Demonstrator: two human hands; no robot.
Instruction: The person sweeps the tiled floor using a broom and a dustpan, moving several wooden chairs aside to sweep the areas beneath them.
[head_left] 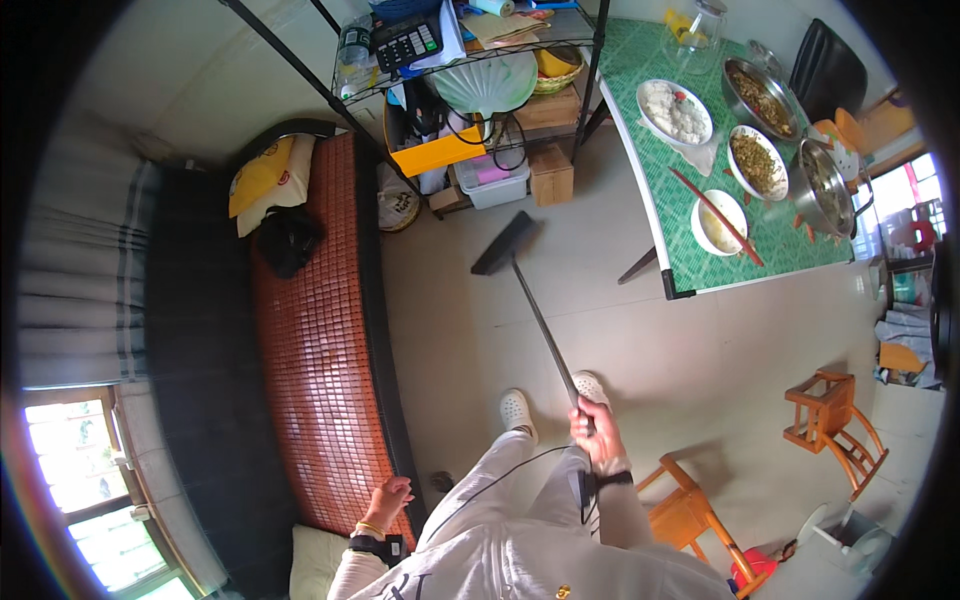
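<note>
My right hand is wrapped round the dark handle of a broom. The handle slants away from me to the wide dark broom head, which rests on the tiled floor below the shelf. Beside the sofa's front edge hangs my left hand, its fingers curled in with nothing visible in them. Dark bands sit on both wrists, and a thin black cable runs across my lap to the right wrist.
To the left stretches a dark sofa with a reddish-brown mat. A wire shelf holds boxes and a fan. Dishes of food stand on the green table. A small wooden chair and another wooden chair stand at right.
</note>
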